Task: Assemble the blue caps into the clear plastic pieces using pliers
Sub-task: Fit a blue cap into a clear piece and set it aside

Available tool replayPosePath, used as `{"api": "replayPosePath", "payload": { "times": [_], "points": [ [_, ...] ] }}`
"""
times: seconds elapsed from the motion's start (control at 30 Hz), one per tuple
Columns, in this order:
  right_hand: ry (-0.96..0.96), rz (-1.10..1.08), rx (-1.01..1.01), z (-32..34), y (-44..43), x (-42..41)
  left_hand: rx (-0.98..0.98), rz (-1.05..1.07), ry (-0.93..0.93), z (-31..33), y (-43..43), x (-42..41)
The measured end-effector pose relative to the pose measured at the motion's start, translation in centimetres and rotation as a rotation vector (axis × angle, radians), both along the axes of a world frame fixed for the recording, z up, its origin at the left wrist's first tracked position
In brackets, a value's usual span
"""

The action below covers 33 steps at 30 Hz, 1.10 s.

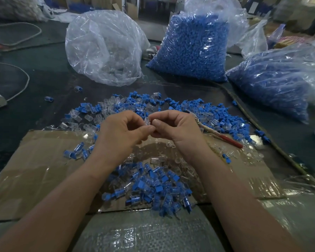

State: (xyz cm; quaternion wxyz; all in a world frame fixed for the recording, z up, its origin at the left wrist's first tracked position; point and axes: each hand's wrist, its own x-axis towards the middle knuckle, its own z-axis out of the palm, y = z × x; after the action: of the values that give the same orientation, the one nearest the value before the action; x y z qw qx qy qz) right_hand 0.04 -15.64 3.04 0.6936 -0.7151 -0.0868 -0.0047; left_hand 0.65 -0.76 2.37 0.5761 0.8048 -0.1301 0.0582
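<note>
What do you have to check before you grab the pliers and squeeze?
1. Clear piece pinched between the left hand and the right hand: ok.
2. Blue cap sitting in that piece: cannot tell, the fingers hide it.
3. Pliers in a hand: not ok, they lie among the parts just right of the right hand.
4. More loose blue caps close by: ok.
5. Finished pile kept apart, nearer the person: ok.

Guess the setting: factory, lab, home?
Likely a small factory or workshop doing hand assembly: bulk bags of blue caps, a bag of clear pieces, loose parts heaped on cardboard. The left hand and right hand pinch one clear piece.
</note>
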Motion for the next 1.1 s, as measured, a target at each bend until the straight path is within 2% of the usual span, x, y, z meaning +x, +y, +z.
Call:
{"api": "replayPosePath", "payload": {
  "times": [0.23,0.4,0.5,0.67,0.77,0.93,1.1],
  "points": [
    [-0.089,-0.109,-0.060,0.4,0.0,-0.4,-0.108,0.033,0.026,0.2,-0.1,0.0],
    [-0.115,-0.141,0.040,0.8,-0.2,-0.6,-0.054,0.053,0.019,0.0,0.1,0.3],
    [-0.182,-0.177,-0.043,0.6,0.3,-0.7,-0.077,0.064,0.014,-0.1,0.1,0.3],
    [-0.303,-0.259,-0.303,0.2,0.8,-1.0,-0.165,0.048,0.045,0.0,0.0,0.2],
    [-0.346,-0.302,-0.360,0.1,1.0,-1.0,-0.161,0.031,0.035,0.1,0.1,0.2],
    [-0.323,-0.269,-0.384,0.1,1.3,-1.0,-0.148,0.018,0.023,0.1,-0.1,0.0],
    [-0.191,-0.160,-0.267,0.3,0.8,-1.1,-0.135,0.024,-0.005,0.2,0.2,0.0]
  ]
}}
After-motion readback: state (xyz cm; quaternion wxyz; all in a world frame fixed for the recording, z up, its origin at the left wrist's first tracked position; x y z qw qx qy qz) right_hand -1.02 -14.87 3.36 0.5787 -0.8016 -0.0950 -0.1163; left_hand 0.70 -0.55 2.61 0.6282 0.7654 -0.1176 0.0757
